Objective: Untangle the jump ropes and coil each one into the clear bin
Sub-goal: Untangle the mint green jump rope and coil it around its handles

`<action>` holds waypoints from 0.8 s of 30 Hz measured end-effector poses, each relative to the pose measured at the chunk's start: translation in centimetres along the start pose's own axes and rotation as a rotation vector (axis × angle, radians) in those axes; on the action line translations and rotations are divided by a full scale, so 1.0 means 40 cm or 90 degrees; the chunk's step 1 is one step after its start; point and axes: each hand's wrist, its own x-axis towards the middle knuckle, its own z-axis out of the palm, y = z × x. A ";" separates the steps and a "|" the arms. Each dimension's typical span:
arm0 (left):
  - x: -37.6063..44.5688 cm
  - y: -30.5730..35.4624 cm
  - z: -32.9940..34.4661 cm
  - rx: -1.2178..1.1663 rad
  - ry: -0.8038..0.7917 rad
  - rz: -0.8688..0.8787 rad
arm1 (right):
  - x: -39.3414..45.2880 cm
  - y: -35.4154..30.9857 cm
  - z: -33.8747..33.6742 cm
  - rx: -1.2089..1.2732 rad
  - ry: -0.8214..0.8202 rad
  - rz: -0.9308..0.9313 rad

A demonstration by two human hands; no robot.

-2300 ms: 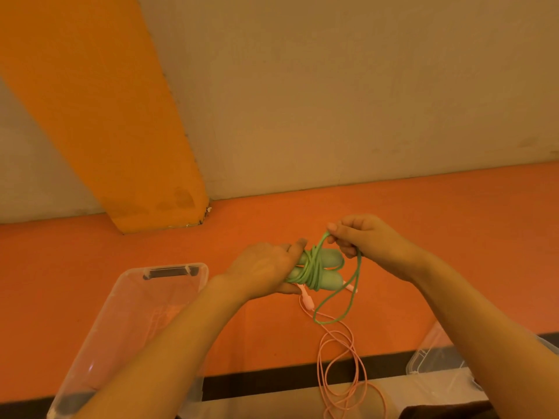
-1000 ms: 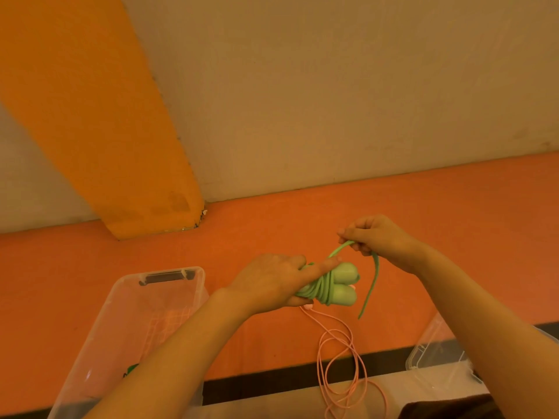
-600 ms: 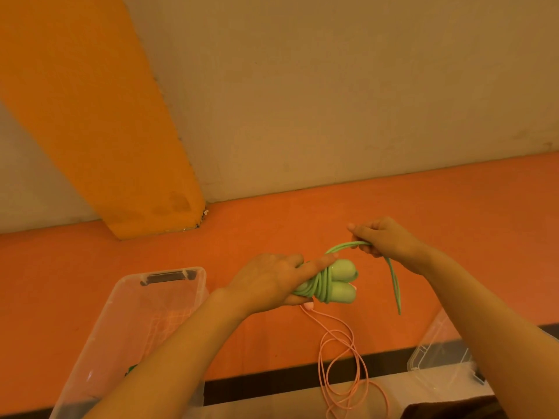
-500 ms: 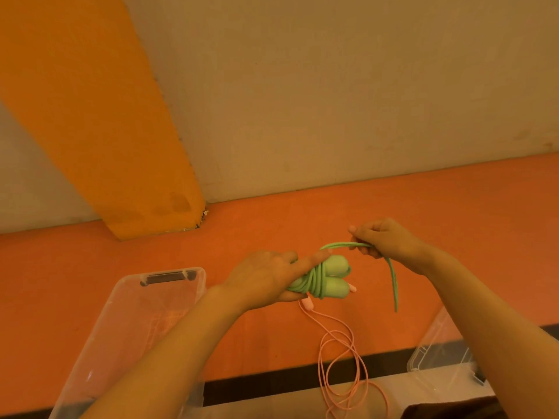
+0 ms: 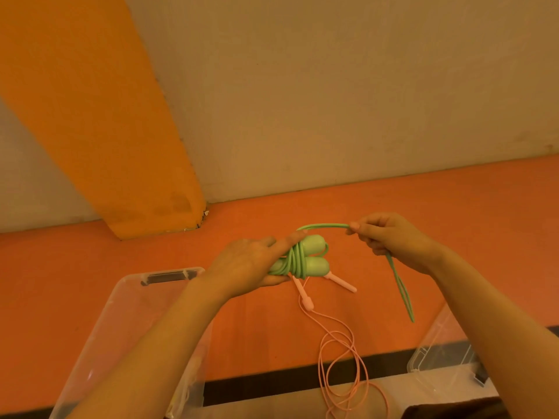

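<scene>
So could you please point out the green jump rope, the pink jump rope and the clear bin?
green jump rope (image 5: 314, 264): head view, lower handle.
pink jump rope (image 5: 338, 355): head view, hanging loop.
clear bin (image 5: 172, 272): head view, far rim.

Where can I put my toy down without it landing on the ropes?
The orange floor is bare beside the wall, beyond both hands, and left of the orange pillar's foot. It is crowded below the hands, where the pink rope loops between the clear bin and another container.

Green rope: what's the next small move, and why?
Probably tuck the loose loop under the wraps. The left hand holds the green rope already wound round its handles, and the right hand pinches the last doubled end, which hangs free.
</scene>
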 end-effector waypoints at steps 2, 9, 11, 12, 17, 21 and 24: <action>0.001 0.007 0.000 0.003 -0.001 0.006 | 0.004 0.002 0.001 0.023 0.023 0.002; 0.006 0.036 0.008 0.003 0.051 0.063 | 0.019 0.024 0.008 0.040 0.059 0.051; 0.006 0.033 0.005 -0.017 0.054 0.054 | 0.018 0.030 0.007 0.047 0.046 0.061; 0.005 0.028 0.003 -0.027 0.046 0.042 | 0.016 0.031 0.006 0.047 0.036 0.060; -0.005 -0.002 0.007 -0.045 0.016 -0.004 | 0.014 0.032 0.002 0.038 0.024 0.048; -0.005 -0.006 0.004 -0.050 0.032 0.002 | 0.006 0.021 0.007 0.010 0.037 0.048; -0.004 -0.004 0.004 -0.066 0.038 -0.005 | 0.001 0.017 0.011 0.011 0.035 0.044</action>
